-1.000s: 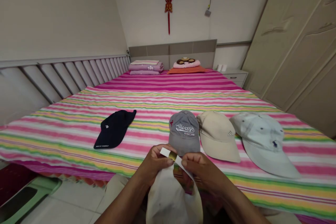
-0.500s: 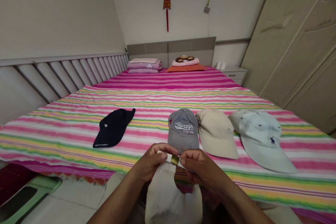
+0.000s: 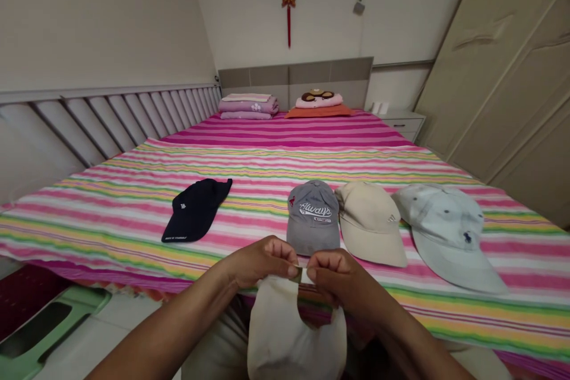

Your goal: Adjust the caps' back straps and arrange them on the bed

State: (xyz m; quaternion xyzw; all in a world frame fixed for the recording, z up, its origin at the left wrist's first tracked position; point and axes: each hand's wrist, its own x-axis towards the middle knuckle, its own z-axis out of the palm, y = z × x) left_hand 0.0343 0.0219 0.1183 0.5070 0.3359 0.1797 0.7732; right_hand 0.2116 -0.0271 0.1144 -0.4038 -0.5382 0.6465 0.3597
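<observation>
A white cap (image 3: 285,332) hangs between my hands at the bottom centre, its back opening and strap turned up. My left hand (image 3: 269,261) pinches the strap by a small brass-coloured buckle (image 3: 297,275). On the other side of the buckle, my right hand (image 3: 333,273) pinches the strap end. Just beyond my hands a grey cap (image 3: 313,219) lies on the striped bed, touching a beige cap (image 3: 371,225). A pale blue cap (image 3: 449,237) is to the right of these. Farther left lies a dark navy cap (image 3: 193,211).
The striped bed sheet (image 3: 258,169) spreads ahead. Folded bedding (image 3: 247,107) and a pink pillow stack (image 3: 319,104) stand by the headboard. A green stool (image 3: 57,326) is at the lower left, a wardrobe (image 3: 503,71) at the right.
My left hand has shifted to the buckle, its fingers now curled more tightly. The buckle looks partly covered by the fingertips. The view has tilted slightly, moving the caps a little.
</observation>
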